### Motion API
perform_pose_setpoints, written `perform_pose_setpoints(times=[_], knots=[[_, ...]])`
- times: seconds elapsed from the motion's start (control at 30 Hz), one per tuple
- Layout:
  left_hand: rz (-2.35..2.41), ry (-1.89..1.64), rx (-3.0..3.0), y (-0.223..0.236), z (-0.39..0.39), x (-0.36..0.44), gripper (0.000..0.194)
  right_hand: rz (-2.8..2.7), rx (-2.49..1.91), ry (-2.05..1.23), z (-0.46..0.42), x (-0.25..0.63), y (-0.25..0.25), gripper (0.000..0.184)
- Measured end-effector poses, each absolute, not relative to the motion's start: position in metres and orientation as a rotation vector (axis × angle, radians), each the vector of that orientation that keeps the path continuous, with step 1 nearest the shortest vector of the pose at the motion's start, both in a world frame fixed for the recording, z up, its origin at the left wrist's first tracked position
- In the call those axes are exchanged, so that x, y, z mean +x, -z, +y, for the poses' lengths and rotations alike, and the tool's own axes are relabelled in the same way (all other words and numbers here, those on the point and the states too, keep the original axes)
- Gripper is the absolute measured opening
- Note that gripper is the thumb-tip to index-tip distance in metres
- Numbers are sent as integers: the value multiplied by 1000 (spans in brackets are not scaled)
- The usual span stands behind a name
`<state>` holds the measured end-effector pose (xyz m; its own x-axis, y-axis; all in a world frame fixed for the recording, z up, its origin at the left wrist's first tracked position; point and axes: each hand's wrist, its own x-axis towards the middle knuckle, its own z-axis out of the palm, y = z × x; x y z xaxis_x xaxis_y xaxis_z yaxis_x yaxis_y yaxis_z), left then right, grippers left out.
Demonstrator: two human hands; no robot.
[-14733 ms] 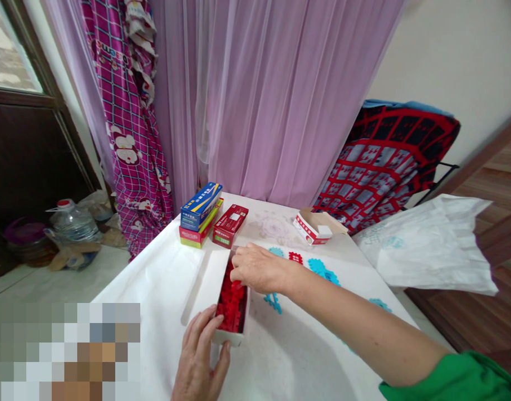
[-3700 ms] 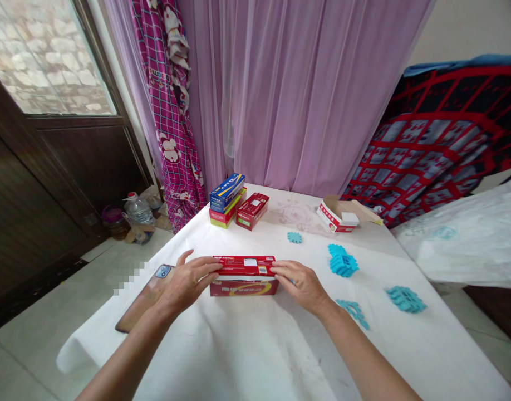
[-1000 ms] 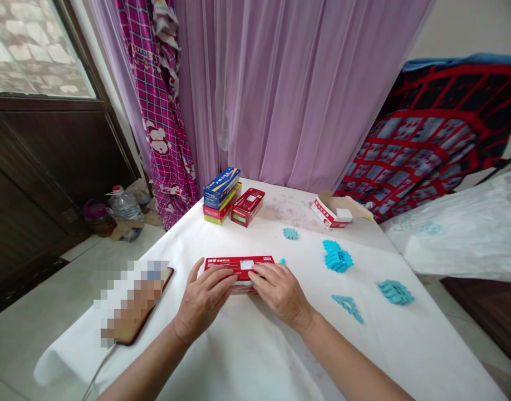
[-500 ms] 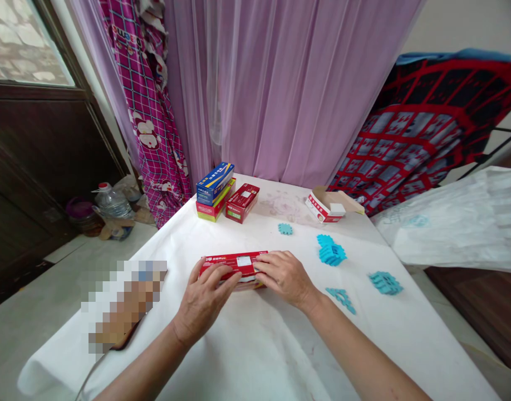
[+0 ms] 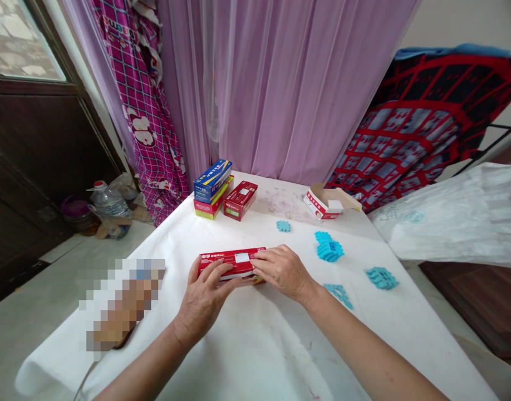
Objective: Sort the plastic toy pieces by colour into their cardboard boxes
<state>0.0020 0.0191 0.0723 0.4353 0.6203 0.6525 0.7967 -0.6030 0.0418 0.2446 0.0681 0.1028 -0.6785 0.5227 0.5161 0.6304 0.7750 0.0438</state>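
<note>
A long red cardboard box with a white label lies crosswise on the white-covered table, and both hands grip it. My left hand wraps the left part, fingers curled over the top face and thumb along the near edge. At the other end, my right hand presses bent fingers onto the top and near edge. The box's near side is partly hidden by the hands. To its right lie a turquoise triangular plastic piece, a stack of bright blue toothed pieces and another turquoise stack.
Farther back, a blue box sits on a red-and-yellow box, beside a dark red box. An opened carton and a single turquoise piece are at the back. A phone-like object, pixelated, with a cable lies left.
Both hands stay on the red box, with only slight finger shifts over its top and near edge. The whole view has moved slightly.
</note>
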Motion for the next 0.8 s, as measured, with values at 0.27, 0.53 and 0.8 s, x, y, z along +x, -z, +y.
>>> perform_pose_setpoints(times=[0.27, 0.53, 0.8], knots=[[-1211, 963, -2415, -77, 20, 2, 25, -2352, -856, 220, 59, 243, -90, 21], [-1207, 941, -2448, -76, 20, 0, 23, -2124, -1052, -226, 67, 274, -96, 22], [-1211, 894, -2461, -76, 21, -1, 26, -2223, -991, -206, 68, 278, -82, 19]])
